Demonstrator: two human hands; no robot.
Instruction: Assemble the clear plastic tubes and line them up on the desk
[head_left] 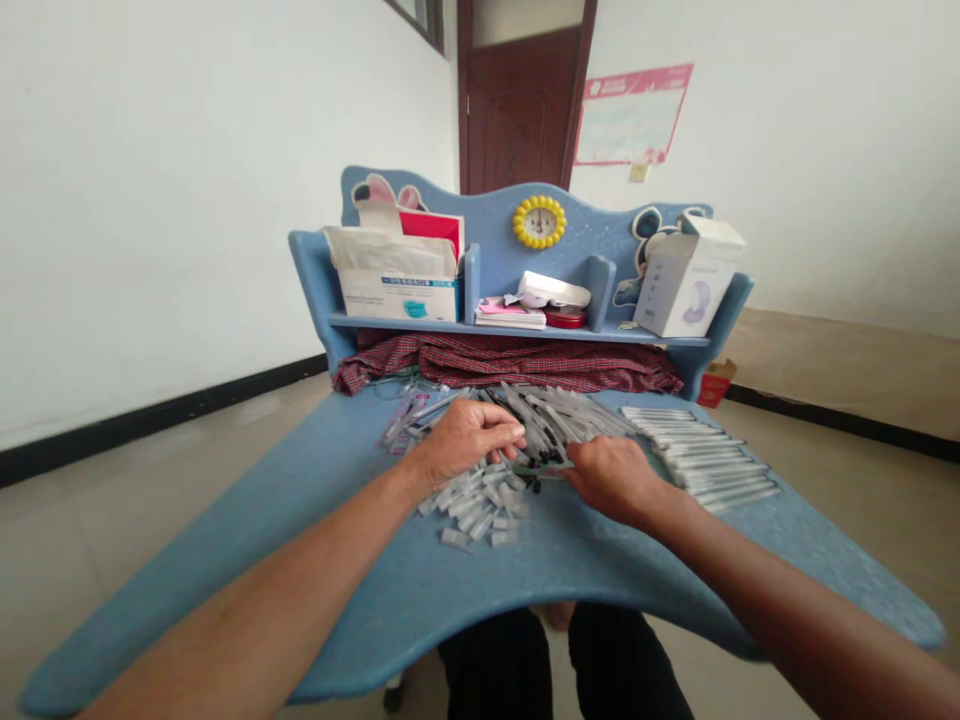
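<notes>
Our left hand (469, 437) lies palm down on the near edge of a loose pile of pens (559, 415). Its fingers are bent over the top ones, probably to keep them from rolling. We cannot tell whether it grips any of them.

Just below that hand, towards us, short clear caps (480, 508) lie scattered on the blue table (352, 560), within easy reach of the fingers.

Our right hand (611, 475) rests close beside the left, knuckles up and fingers curled in towards the pile. The fingertips are hidden, so we cannot say whether they pinch a pen or only touch the heap.

To the outer side of the right hand, a row of pens (701, 458) lies side by side, apart from the pile. It seems placed that way so these pens stay separate from the loose ones.

Beyond both hands, a red checked cloth (510, 362) is bunched under a shelf (525, 330) that carries boxes.
</notes>
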